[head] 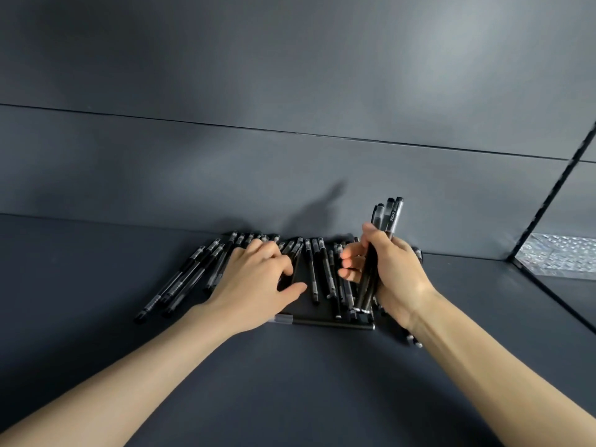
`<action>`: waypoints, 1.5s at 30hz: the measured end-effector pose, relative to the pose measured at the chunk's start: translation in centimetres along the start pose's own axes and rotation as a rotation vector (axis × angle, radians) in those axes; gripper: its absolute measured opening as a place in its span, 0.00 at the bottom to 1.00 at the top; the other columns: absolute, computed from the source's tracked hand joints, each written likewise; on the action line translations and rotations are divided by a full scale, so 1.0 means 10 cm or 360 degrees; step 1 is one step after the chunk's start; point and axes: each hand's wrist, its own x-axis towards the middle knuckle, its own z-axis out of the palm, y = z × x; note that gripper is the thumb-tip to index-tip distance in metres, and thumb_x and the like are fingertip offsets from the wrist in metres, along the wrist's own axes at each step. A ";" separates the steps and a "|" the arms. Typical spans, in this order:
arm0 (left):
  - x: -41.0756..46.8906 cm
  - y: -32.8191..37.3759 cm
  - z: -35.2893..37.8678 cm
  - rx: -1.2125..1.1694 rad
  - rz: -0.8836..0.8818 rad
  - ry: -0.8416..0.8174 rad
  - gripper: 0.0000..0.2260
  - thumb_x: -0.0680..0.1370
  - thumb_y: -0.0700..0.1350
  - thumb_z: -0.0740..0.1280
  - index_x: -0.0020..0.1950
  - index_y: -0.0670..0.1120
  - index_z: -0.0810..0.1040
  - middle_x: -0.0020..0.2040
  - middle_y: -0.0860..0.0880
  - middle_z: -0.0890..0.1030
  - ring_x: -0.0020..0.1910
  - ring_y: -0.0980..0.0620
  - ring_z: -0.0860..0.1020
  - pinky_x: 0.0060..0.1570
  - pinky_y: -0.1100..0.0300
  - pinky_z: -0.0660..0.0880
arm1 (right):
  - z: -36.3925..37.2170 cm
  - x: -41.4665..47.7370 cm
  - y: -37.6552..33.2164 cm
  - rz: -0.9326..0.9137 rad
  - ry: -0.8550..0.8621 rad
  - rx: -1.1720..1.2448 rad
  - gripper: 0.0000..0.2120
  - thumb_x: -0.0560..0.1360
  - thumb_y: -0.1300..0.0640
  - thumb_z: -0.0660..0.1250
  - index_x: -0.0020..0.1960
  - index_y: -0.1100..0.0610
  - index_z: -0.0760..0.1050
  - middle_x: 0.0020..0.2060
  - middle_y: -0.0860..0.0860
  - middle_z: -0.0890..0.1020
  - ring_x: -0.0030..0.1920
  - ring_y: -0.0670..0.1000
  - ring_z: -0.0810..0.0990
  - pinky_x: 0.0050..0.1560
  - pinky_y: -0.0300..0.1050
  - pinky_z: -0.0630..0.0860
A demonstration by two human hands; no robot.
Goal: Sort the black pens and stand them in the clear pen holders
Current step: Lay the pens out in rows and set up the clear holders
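Note:
Several black pens [317, 272] lie side by side in a loose row on the dark table [290, 382], near the back wall. My right hand [393, 272] grips a bundle of pens [387, 217] upright, their caps sticking up above my fingers. My left hand [258, 279] lies on the left part of the row, its fingers curled over a pen; whether they grip it is unclear. One pen [332, 323] lies crosswise at the front of the row. No clear pen holder is in view.
A dark grey wall [290, 156] rises right behind the pens. At the far right, past a dark frame edge [548, 201], lies a shiny textured sheet [561, 256].

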 end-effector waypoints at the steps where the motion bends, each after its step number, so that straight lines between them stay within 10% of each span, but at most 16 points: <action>1: 0.01 0.02 -0.01 0.0033 -0.0038 0.0010 0.17 0.76 0.63 0.61 0.54 0.52 0.77 0.54 0.56 0.71 0.59 0.54 0.64 0.56 0.60 0.58 | 0.01 -0.01 0.01 0.0016 -0.0043 0.0049 0.14 0.81 0.54 0.58 0.38 0.58 0.68 0.28 0.55 0.77 0.27 0.51 0.75 0.29 0.44 0.76; 8: 0.06 0.13 -0.05 0.0283 -0.0226 -0.0063 0.15 0.78 0.56 0.59 0.46 0.47 0.78 0.56 0.50 0.70 0.59 0.48 0.64 0.55 0.55 0.59 | 0.04 -0.01 0.07 -0.0014 -0.0119 -0.0171 0.11 0.78 0.54 0.64 0.41 0.61 0.74 0.23 0.49 0.66 0.22 0.46 0.58 0.21 0.36 0.56; 13: -0.05 0.12 -0.22 -0.0513 -0.0236 0.0146 0.10 0.78 0.53 0.63 0.39 0.50 0.74 0.49 0.54 0.70 0.55 0.54 0.66 0.56 0.59 0.61 | 0.08 -0.01 0.10 0.0047 -0.0157 -0.0272 0.11 0.74 0.54 0.69 0.44 0.63 0.76 0.26 0.51 0.74 0.21 0.45 0.57 0.20 0.35 0.55; 17: -0.16 0.14 -0.24 -0.0920 0.0074 -0.0193 0.10 0.75 0.58 0.65 0.38 0.55 0.75 0.47 0.59 0.71 0.51 0.63 0.68 0.52 0.64 0.62 | 0.10 0.01 0.12 0.0008 -0.0054 -0.0158 0.09 0.75 0.55 0.68 0.40 0.60 0.74 0.28 0.50 0.70 0.22 0.45 0.58 0.20 0.36 0.55; 25: -0.05 -0.14 -0.18 -0.0425 -0.0155 -0.0010 0.17 0.69 0.66 0.66 0.44 0.54 0.76 0.44 0.58 0.71 0.49 0.58 0.67 0.53 0.59 0.64 | 0.08 0.01 0.08 0.0035 -0.0099 0.0139 0.08 0.80 0.59 0.59 0.44 0.62 0.69 0.30 0.56 0.76 0.25 0.51 0.73 0.26 0.42 0.74; 34: 0.05 0.02 -0.14 0.0245 -0.0237 -0.0194 0.12 0.77 0.57 0.62 0.48 0.52 0.80 0.55 0.50 0.71 0.60 0.48 0.66 0.58 0.55 0.61 | 0.12 -0.04 0.14 0.0040 -0.0112 -0.0100 0.09 0.77 0.56 0.65 0.47 0.63 0.75 0.22 0.49 0.66 0.21 0.46 0.58 0.20 0.36 0.57; 41: -0.03 0.04 -0.26 -0.0538 -0.0383 0.0045 0.09 0.78 0.52 0.64 0.44 0.47 0.76 0.39 0.53 0.76 0.43 0.50 0.75 0.42 0.58 0.67 | 0.12 -0.06 0.15 0.0020 -0.0165 -0.0117 0.12 0.76 0.57 0.66 0.49 0.67 0.76 0.24 0.52 0.71 0.21 0.47 0.65 0.21 0.39 0.64; 45: -0.06 0.03 -0.21 -0.0174 -0.0294 0.0007 0.10 0.78 0.52 0.63 0.45 0.47 0.76 0.43 0.51 0.79 0.47 0.49 0.75 0.45 0.58 0.68 | 0.11 -0.05 0.16 0.0056 -0.0195 -0.0098 0.11 0.77 0.56 0.65 0.45 0.65 0.77 0.26 0.51 0.71 0.22 0.47 0.65 0.21 0.37 0.63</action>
